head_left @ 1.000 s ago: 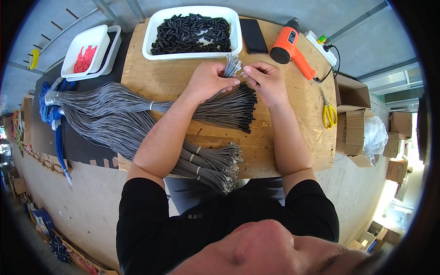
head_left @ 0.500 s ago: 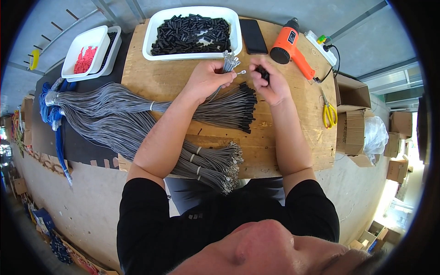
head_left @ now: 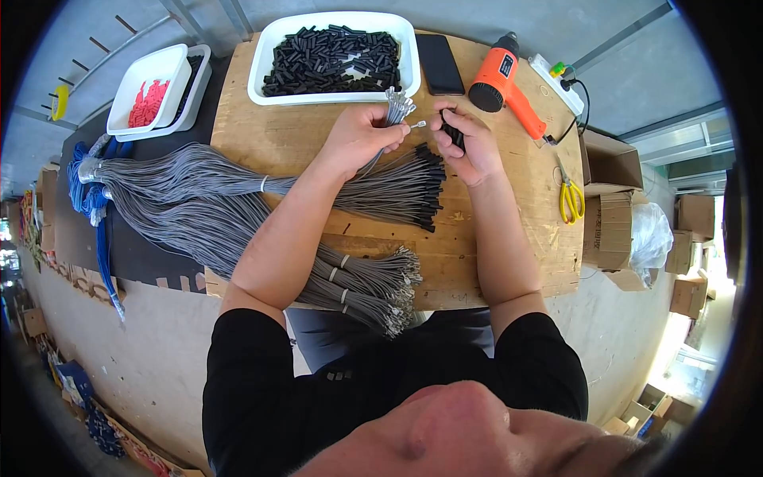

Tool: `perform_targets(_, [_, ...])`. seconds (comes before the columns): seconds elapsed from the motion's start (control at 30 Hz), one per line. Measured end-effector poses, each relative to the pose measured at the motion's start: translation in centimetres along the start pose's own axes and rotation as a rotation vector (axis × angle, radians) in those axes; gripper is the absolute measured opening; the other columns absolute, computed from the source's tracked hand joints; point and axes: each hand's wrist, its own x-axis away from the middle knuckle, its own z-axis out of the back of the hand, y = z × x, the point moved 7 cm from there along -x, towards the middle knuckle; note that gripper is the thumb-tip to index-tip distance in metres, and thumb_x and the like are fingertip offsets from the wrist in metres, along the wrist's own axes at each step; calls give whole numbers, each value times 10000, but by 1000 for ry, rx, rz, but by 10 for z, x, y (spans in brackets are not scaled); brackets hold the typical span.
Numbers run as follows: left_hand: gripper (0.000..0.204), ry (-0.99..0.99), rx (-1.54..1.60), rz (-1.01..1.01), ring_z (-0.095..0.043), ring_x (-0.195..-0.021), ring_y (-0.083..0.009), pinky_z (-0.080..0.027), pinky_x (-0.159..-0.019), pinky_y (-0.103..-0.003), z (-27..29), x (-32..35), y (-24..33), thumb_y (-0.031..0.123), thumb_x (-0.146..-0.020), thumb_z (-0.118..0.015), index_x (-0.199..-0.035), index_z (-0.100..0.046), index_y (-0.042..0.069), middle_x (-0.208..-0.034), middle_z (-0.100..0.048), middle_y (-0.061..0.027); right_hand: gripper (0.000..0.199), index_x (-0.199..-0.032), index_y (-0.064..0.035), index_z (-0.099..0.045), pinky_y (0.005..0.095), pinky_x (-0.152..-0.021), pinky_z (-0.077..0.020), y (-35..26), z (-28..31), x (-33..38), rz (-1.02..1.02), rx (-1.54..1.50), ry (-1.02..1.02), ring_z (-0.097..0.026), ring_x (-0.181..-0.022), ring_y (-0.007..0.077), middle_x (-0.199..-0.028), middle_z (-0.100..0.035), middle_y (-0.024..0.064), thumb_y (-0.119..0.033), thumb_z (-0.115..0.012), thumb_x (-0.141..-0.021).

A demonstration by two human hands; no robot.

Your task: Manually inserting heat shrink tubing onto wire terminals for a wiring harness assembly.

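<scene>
Centrally, in the upper middle of the head view, the left hand (head_left: 362, 137) gripped a small bunch of grey wires (head_left: 397, 103) with metal tips, fingers curled closed around them. Just to its right, the right hand (head_left: 469, 147) pinched short black sleeves (head_left: 451, 131) in closed fingers, below the white tray (head_left: 266, 56) of black sleeves, with an orange heat gun (head_left: 505, 83) at upper right.
</scene>
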Motion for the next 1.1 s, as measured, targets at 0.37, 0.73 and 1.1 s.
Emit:
perform_targets(0.37, [136,-8,42,-11,-559,-681,-84,-458,-631,-249,0,-1,0,94,-894,-721,-934,-688,-32,-757,-638,-17,260,-1127,36,-584,182,-444,-377,6,7,-2,-102,-224,52,-523,-677,143,-887,-619,122,-190,-585,-999])
perform_targets(0.73, [135,3,65,-31,-552,-677,-83,-451,-629,-249,3,-3,-2,98,-898,-713,-936,-691,-30,-760,-634,-15,124,-1037,40,-666,175,-485,-354,-3,-6,4,54,133,61,-516,-645,74,-881,-651,75,-22,-665,-930])
perform_targets(1.1, [136,15,62,-34,-543,-670,-77,-442,-622,-243,4,-3,-3,99,-899,-719,-934,-691,-29,-756,-626,-9,150,-1029,35,-701,180,-498,-317,-6,-12,7,141,290,119,-459,-588,35,-765,-625,4,20,-718,-881])
